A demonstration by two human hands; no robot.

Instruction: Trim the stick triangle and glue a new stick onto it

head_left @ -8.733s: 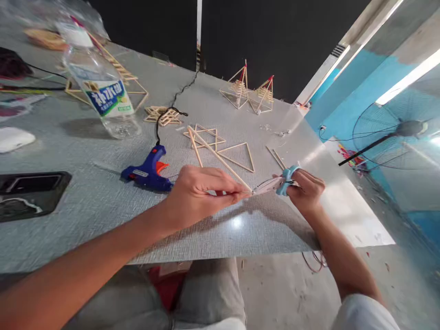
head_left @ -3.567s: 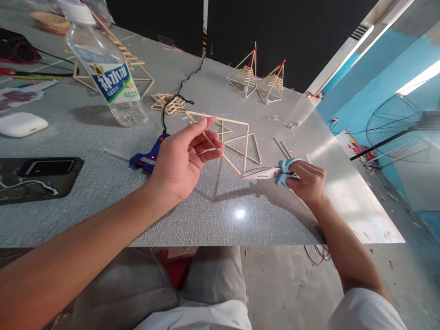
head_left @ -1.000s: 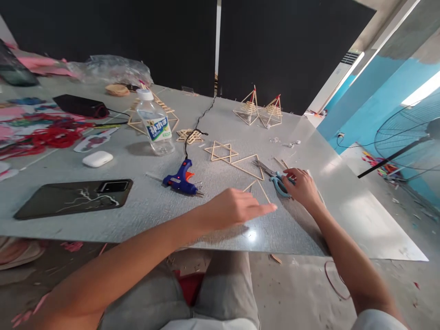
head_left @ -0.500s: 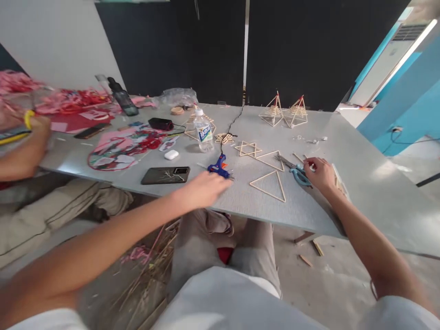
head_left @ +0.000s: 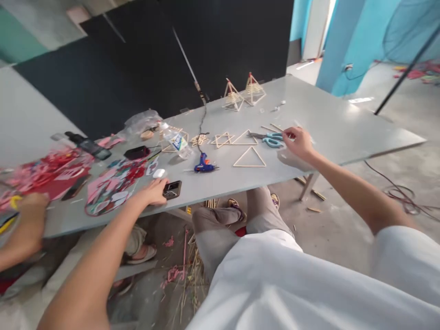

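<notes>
At the table's near edge, my left hand (head_left: 156,191) is closed over the left part of a dark smartphone (head_left: 173,189), leaving its camera end showing. My right hand (head_left: 298,143) is pinched beside the handles of blue-handled scissors (head_left: 273,139); what its fingers hold, if anything, is hidden. A triangle of thin wooden sticks (head_left: 250,158) lies flat left of that hand. Behind it are another stick triangle (head_left: 245,137) and a six-pointed stick star (head_left: 222,140). A blue glue gun (head_left: 204,164) rests between my hands, its nozzle pointing right.
A plastic bottle (head_left: 178,141) and a white earphone case (head_left: 158,173) stand near the glue gun. Two stick pyramids (head_left: 253,89) are at the back. Red and pink scraps (head_left: 51,169) cover the left side, where a co-worker's hand (head_left: 34,206) holds something yellow.
My left hand has moved left from near the glue gun onto the smartphone. My right hand stays by the scissors. The camera view has tilted and turned right.
</notes>
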